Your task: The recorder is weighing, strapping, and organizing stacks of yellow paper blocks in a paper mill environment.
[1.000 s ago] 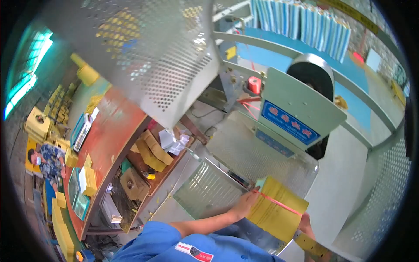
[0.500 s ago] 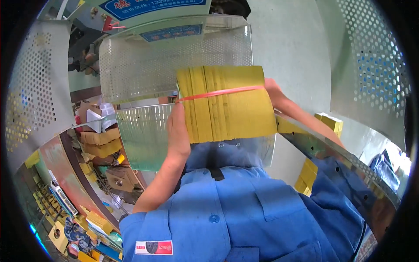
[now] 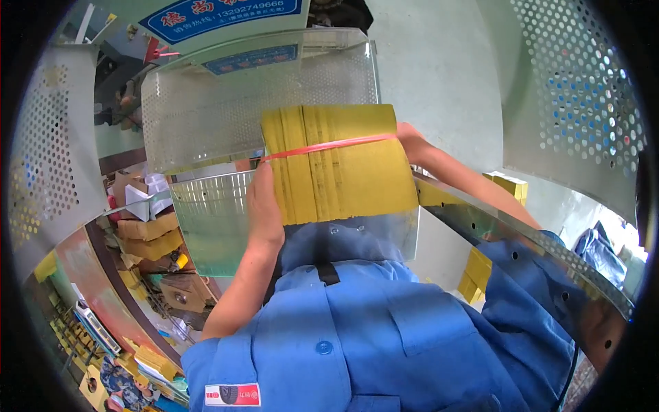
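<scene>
A thick bundle of yellow paper (image 3: 367, 172) is held up in front of my chest, its layers showing as dark vertical lines. A thin red strap (image 3: 329, 145) runs across it. My left hand (image 3: 264, 202) presses along the bundle's left side, fingers partly hidden behind it. At the right side my right hand (image 3: 412, 143) grips the upper edge, with most of its fingers out of sight behind the paper. Both hands are closed on the bundle, one at each end.
Behind the bundle stands a clear machine guard (image 3: 206, 123) with perforated metal. A metal bar with holes (image 3: 515, 255) slants past my right arm. Yellow paper stacks (image 3: 475, 275) lie at lower right. Cardboard boxes (image 3: 154, 226) are at left; a person (image 3: 123, 384) is at far lower left.
The whole view has shifted slightly, so bundle, hands and guard all appear a little further left. My grip on the bundle looks the same.
</scene>
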Motion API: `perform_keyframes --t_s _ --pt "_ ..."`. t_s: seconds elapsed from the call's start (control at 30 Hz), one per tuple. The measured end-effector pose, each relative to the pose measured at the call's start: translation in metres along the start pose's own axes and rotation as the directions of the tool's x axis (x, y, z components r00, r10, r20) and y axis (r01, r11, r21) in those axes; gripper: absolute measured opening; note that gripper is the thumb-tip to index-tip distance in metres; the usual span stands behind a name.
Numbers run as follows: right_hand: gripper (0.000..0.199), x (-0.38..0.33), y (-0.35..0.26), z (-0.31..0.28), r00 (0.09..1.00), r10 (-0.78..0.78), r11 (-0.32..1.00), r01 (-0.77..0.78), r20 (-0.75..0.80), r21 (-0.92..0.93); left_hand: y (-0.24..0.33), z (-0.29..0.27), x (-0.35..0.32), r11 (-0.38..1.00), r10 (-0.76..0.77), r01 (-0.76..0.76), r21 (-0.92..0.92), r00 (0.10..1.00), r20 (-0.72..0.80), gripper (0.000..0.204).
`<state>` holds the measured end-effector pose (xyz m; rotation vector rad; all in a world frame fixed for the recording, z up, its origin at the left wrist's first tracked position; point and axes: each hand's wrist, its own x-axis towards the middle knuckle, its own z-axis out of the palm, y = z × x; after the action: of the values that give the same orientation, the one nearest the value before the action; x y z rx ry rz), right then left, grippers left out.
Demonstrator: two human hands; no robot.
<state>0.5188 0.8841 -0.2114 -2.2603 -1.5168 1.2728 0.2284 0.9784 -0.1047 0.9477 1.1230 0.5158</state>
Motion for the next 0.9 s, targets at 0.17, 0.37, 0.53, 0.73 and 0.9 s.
perform_keyframes --t_s 0.17,0.37,0.53,0.73,0.9 --pt "0.044 -0.001 0.006 0.003 0.997 0.049 0.998 -0.047 -0.057 0.042 0.004 0.008 0.008 0.996 -0.05 0.052 -0.074 0.998 0.04 0.044" --pt "0.046 -0.011 -0.015 -0.003 0.969 0.22 0.962 -0.197 -0.111 0.191 -0.001 0.007 0.009 0.997 -0.047 0.049 -0.066 0.998 0.032 0.043" --pt "0.039 0.016 0.0 0.013 0.988 0.148 0.989 -0.146 -0.051 0.032 0.001 0.004 0.009 0.994 -0.058 0.056 -0.096 0.998 -0.022 0.043" --pt "0.042 -0.002 0.026 0.007 0.99 0.141 0.979 -0.136 -0.023 0.152 -0.003 0.002 0.017 1.0 -0.014 0.012 0.027 0.997 0.079 0.049" --pt "0.042 -0.013 -0.009 -0.002 0.988 0.064 0.984 -0.04 -0.139 0.171 0.004 0.005 0.019 0.999 0.041 -0.041 -0.003 0.999 0.035 0.048"
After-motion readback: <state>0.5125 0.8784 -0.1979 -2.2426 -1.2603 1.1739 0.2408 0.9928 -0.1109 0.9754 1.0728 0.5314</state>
